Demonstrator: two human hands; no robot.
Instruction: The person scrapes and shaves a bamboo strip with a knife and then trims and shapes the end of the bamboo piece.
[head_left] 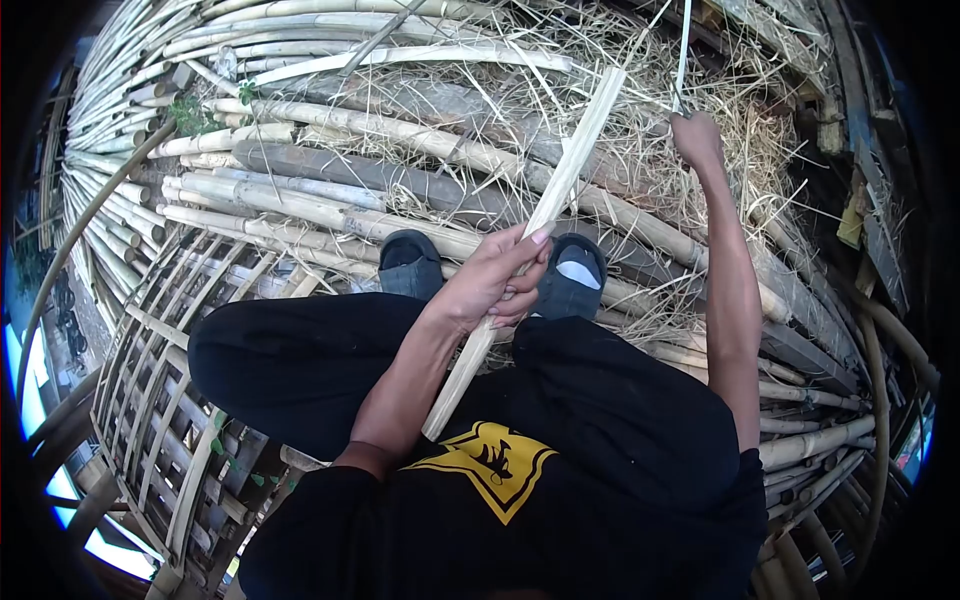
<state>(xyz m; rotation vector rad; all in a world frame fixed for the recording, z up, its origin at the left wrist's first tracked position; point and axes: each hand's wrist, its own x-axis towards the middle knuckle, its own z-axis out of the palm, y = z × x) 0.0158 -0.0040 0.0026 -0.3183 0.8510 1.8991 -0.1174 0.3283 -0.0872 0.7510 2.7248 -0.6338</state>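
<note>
My left hand (500, 278) is closed around a pale split bamboo strip (575, 160) in front of my knees. The strip slants from near my chest up toward the straw, and its far end looks frayed. Out to the right, my right hand (697, 138) is a fist on a long, thin knife (684, 55), whose narrow pale blade points away from me. The fingers hide its handle. Beside the blade, a thin sliver (648, 28) rises near the strip's far end.
Bamboo poles (350, 125) lie across the ground under my sandals (410, 262). Shavings (740, 190) are heaped beneath and around my right hand. A woven bamboo lattice (165, 370) stands at the left, and stacked poles (820, 445) lie at the right.
</note>
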